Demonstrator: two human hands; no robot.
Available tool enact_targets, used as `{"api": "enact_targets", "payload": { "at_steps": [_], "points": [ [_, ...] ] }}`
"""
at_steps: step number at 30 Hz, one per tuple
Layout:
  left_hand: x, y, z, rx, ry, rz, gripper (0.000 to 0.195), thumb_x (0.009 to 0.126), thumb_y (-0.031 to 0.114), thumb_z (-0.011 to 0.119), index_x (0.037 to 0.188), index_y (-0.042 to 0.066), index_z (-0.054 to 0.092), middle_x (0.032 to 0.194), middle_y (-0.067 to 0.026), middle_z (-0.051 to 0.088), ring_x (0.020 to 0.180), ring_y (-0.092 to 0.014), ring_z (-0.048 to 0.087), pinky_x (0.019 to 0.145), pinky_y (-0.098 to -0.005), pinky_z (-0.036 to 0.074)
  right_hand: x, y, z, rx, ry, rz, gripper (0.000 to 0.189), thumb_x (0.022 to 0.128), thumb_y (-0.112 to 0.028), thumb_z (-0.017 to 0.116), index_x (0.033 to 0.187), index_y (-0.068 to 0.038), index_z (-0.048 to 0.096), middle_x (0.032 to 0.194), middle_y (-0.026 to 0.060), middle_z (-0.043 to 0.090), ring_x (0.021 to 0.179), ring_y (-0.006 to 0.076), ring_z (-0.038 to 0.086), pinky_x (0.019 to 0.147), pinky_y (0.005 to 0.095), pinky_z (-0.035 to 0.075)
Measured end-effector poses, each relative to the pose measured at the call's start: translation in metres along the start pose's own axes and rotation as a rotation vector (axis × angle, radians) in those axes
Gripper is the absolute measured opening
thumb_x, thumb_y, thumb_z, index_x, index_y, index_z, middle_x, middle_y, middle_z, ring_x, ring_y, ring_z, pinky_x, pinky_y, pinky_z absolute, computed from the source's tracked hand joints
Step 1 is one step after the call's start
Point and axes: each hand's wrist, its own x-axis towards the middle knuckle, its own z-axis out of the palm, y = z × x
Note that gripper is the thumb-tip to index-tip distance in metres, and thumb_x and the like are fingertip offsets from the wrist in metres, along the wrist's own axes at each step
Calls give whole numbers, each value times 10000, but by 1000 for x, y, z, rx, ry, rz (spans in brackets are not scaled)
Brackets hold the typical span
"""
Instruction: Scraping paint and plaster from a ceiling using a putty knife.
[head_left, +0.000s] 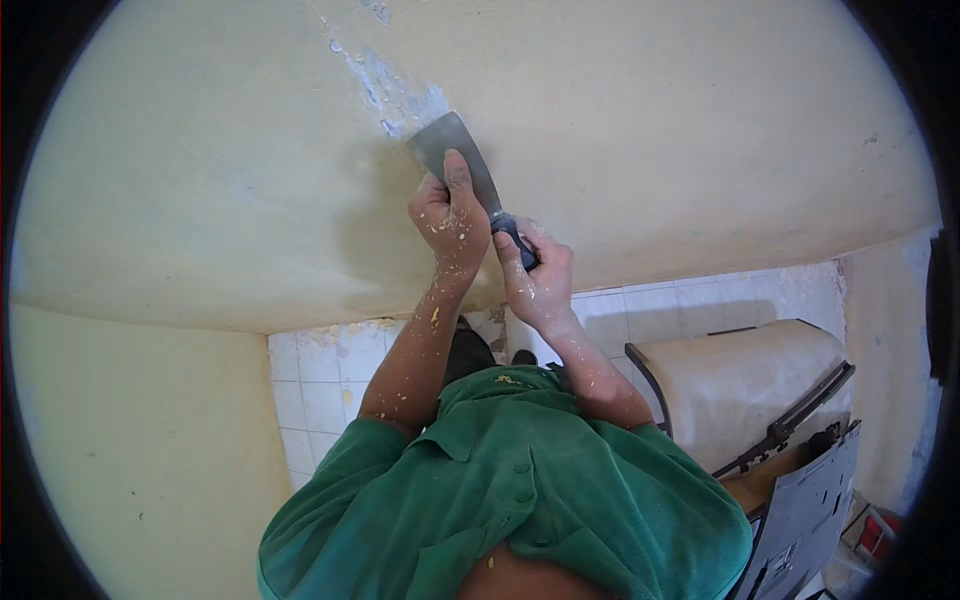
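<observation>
A wide putty knife (481, 180) rests its blade edge against the cream painted wall (637, 135), at the lower end of a scraped patch (397, 94) where bluish-white undercoat shows. My right hand (541, 277) is wrapped around its dark handle. Higher up, my left hand (456, 214) grips the metal blade, thumb lying flat along its face; the fingers behind the blade are mostly hidden. Pale paint flakes and dust cling to both hands and to my left forearm.
White floor tiles (319, 405) below carry paint chips along the wall's base. To the right stand a beige curved panel (735, 375) with dark edging and a grey metal panel (806, 495). A side wall (150, 420) meets the scraped wall at left.
</observation>
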Motion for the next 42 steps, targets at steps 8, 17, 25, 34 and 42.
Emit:
{"api": "enact_targets", "payload": {
  "at_steps": [8, 17, 25, 34, 42],
  "points": [
    [6, 5, -4, -15, 22, 60, 415, 924, 251, 525, 578, 27, 477, 533, 57, 432, 520, -35, 359, 447, -235, 284, 4, -4, 0, 5, -60, 1, 232, 873, -227, 591, 953, -11, 616, 599, 30, 471, 555, 71, 408, 504, 235, 342],
    [-6, 5, -12, 106, -82, -40, 394, 907, 259, 549, 635, -26, 549, 550, 28, 497, 534, -46, 406, 465, -252, 332, -17, 27, 6, 189, -57, 104, 225, 888, -235, 586, 938, -17, 609, 605, -63, 441, 522, 19, 388, 455, 189, 290],
    [2, 17, -5, 146, -82, -1, 437, 904, 272, 548, 586, -28, 528, 497, 17, 456, 507, -54, 391, 445, -270, 320, -10, 24, 7, 330, -58, 146, 205, 897, -200, 576, 945, -4, 607, 573, -69, 424, 472, 14, 374, 421, 180, 275],
    [2, 21, -10, 307, -73, 78, 422, 894, 267, 562, 592, -28, 552, 497, 2, 488, 497, -53, 416, 430, -271, 321, -13, 14, 5, 244, -76, 199, 197, 887, -196, 575, 881, -2, 609, 599, -68, 395, 544, 29, 342, 478, 205, 278],
    [-1, 8, -15, -22, -91, -6, 397, 888, 225, 573, 594, -40, 557, 523, 8, 519, 498, -41, 430, 424, -251, 334, 38, -12, 4, 149, -52, 19, 235, 889, -210, 547, 789, 2, 565, 602, 8, 494, 577, 63, 429, 530, 241, 373]
  ]
}}
